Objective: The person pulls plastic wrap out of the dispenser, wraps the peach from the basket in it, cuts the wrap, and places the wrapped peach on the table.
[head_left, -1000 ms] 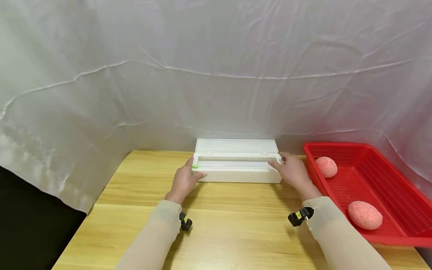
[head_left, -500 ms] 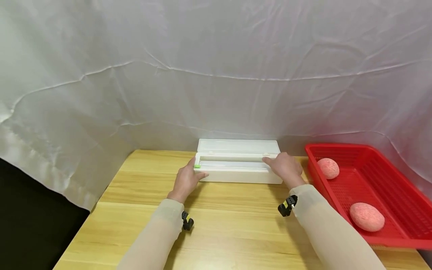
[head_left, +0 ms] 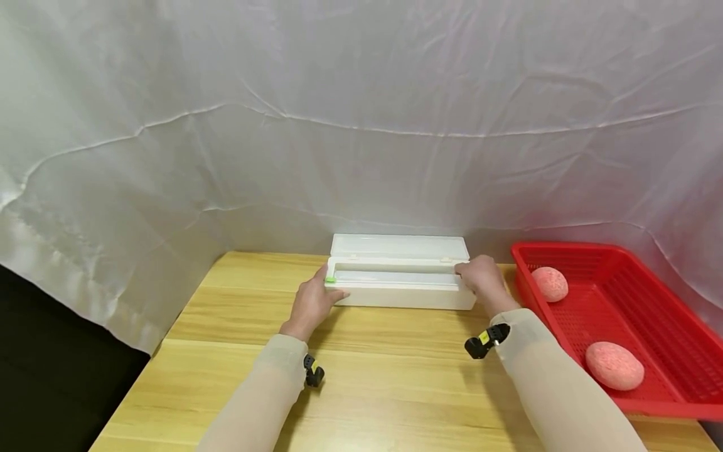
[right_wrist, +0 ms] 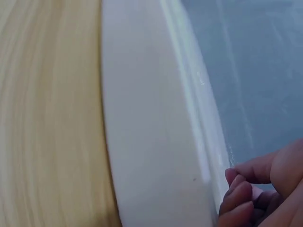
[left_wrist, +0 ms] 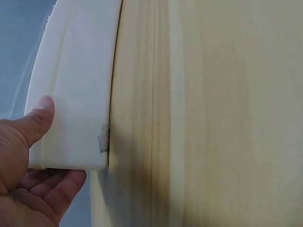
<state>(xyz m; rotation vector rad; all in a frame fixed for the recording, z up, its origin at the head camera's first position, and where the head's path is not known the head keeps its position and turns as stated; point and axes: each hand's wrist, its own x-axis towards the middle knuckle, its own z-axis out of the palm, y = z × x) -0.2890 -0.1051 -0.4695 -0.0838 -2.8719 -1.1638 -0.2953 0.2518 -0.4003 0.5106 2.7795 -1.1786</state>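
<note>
Biggest thing here is the pale curtain (head_left: 361, 176) filling the upper part of the head view, with a wooden table (head_left: 390, 383) below it. The red basket (head_left: 565, 246) sits at the right edge of the frame. The right sleeve (head_left: 565, 376) crosses in front of its near-left edge, and I can't tell if they touch. If they do, a sideways swing of that arm could shove the basket.

The white box (head_left: 401, 298) is just below centre, near the table's back edge, with its lid (head_left: 400, 246) tipped back behind it. A bump to the box could drop the lid onto fingers, I reckon.

Left hand (head_left: 310, 304) has a proper grasp on the box's left end, thumb on the front, fingers around the end. Right hand (head_left: 487, 282) is at the right end, fingers curled, thumb and finger meeting by the rim. Can't tell if anything's pinched there. If it yanks while the left grip is loose, the box could twist or skid.

The two pink lumps, upper (head_left: 550, 284) and lower (head_left: 614, 365), lie in the basket, so a knock might roll them. Tiniest bit: a green tab (head_left: 331, 279) at the box's left end, close enough to the left fingers to get nudged.
</note>
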